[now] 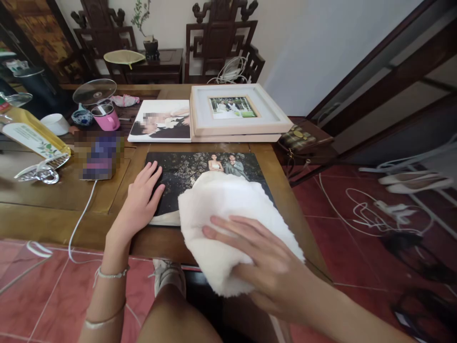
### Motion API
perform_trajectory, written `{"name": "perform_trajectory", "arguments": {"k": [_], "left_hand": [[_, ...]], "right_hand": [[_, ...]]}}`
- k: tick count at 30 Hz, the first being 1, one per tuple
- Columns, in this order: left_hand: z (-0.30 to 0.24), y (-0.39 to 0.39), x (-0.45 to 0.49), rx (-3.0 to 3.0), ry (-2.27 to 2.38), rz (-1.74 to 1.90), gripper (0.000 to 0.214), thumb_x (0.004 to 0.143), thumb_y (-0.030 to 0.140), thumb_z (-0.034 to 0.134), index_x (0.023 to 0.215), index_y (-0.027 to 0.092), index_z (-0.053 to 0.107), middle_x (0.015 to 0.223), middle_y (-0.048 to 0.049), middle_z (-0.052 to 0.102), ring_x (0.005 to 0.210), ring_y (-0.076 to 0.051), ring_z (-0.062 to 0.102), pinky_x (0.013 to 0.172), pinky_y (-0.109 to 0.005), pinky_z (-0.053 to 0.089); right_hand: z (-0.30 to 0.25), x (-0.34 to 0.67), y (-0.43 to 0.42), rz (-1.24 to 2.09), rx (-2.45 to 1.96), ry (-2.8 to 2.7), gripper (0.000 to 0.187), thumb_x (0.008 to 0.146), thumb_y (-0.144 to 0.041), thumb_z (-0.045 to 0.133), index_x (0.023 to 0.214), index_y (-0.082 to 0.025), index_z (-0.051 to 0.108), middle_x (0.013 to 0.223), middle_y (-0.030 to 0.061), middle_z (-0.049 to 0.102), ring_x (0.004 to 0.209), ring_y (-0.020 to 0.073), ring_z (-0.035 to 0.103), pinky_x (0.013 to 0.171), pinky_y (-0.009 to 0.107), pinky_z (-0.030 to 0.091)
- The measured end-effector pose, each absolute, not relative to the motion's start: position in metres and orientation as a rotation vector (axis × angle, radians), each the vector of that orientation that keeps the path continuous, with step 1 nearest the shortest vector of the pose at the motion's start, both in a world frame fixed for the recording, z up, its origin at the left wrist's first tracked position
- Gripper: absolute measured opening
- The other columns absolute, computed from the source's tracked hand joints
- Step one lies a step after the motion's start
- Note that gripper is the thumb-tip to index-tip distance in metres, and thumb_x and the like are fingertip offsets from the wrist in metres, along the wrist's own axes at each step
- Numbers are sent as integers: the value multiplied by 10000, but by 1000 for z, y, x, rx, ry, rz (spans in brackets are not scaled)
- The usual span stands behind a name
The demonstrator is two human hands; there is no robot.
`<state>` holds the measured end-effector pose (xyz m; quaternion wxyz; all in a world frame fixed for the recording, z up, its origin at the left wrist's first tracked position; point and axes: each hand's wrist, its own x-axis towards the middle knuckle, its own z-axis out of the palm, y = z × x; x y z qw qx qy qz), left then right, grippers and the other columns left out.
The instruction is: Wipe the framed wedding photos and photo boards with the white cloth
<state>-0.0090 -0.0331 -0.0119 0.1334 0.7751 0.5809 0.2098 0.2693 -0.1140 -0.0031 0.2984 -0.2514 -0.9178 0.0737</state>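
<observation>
A dark photo panel (174, 176) with two people pictured on it lies flat near the front edge of the wooden table. My left hand (142, 197) rests on the panel's left edge, fingers stretched out and holding nothing. Over the panel's lower right part spreads a fluffy white cloth (214, 205), which hides much of the picture. My right hand (264, 257) presses on this cloth and grips it, its thumb tucked under a fold.
Behind the panel are a white-framed photo (200, 114) on a stack and a flat photo board (164, 124). To the left stand an oil bottle (32, 128), a pink mug (106, 118) and a blurred device (100, 159) with a white cable (79, 228).
</observation>
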Motion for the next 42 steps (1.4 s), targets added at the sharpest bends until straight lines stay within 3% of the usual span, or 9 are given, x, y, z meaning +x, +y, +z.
{"name": "perform_trajectory", "arguments": {"k": [7, 12, 17, 19, 24, 28, 31, 37, 42], "left_hand": [[-10, -34, -8, 2246, 1685, 589, 537, 1002, 372, 360, 1480, 135, 418, 1606, -153, 315, 1505, -279, 247, 1176, -580, 246], [-10, -34, -9, 2249, 1673, 614, 526, 1004, 370, 354, 1484, 163, 415, 1607, -140, 319, 1502, -266, 257, 1182, -573, 236], [-10, -35, -9, 2222, 1679, 626, 521, 1005, 368, 363, 1478, 160, 422, 1607, -146, 318, 1501, -269, 259, 1187, -562, 236], [-10, -35, -9, 2216, 1681, 628, 517, 1006, 369, 363, 1477, 165, 425, 1607, -145, 319, 1499, -270, 262, 1187, -560, 240], [-12, -34, -10, 2231, 1671, 645, 501, 1011, 367, 354, 1470, 186, 436, 1603, -135, 332, 1496, -261, 272, 1185, -554, 247], [-12, -34, -10, 2226, 1668, 643, 508, 1013, 354, 339, 1469, 154, 437, 1601, -146, 332, 1498, -258, 266, 1192, -545, 236], [-12, -34, -10, 2226, 1668, 641, 514, 1009, 353, 342, 1471, 147, 435, 1601, -147, 332, 1500, -264, 262, 1193, -551, 230], [-11, -35, -9, 2219, 1664, 648, 506, 1010, 352, 339, 1471, 170, 435, 1603, -137, 331, 1499, -260, 266, 1186, -561, 236], [-12, -34, -10, 2212, 1670, 639, 510, 1009, 361, 338, 1469, 165, 439, 1601, -143, 332, 1502, -263, 257, 1188, -568, 226]], "right_hand": [[-1, 274, -24, 37, -822, -2477, 370, 654, -54, 477, 949, -170, 669, 1292, 198, 649, 1190, 341, 597, 940, 538, 485], [-6, 260, 33, 44, -1002, -2425, 383, 656, -118, 464, 971, -153, 680, 932, 156, 727, 947, 351, 657, 805, 519, 514], [-10, 252, -10, -9, -908, -2409, 423, 655, -80, 475, 1020, -146, 678, 1239, 200, 676, 1227, 341, 584, 1031, 575, 437], [-9, 251, -45, 17, -829, -2418, 402, 657, -65, 481, 990, -174, 678, 1335, 169, 636, 1282, 320, 555, 1068, 575, 420], [1, 254, -102, 163, -649, -2487, 293, 634, -43, 491, 809, -205, 661, 1339, 121, 647, 1308, 305, 542, 1091, 536, 428], [1, 258, -73, 162, -702, -2520, 420, 655, -57, 497, 998, -205, 690, 1366, 109, 630, 1299, 289, 551, 1065, 513, 458], [-5, 256, -25, 72, -858, -2476, 489, 676, -77, 525, 1128, -185, 680, 1366, 162, 617, 1254, 319, 580, 1041, 564, 457], [-10, 243, 33, 43, -1011, -2480, 450, 707, -67, 531, 1123, -155, 678, 1292, 196, 652, 1274, 331, 554, 1039, 579, 448], [-9, 235, -17, 83, -878, -2511, 446, 661, -60, 531, 1067, -156, 688, 1345, 189, 623, 1343, 347, 495, 1115, 617, 361]]}}
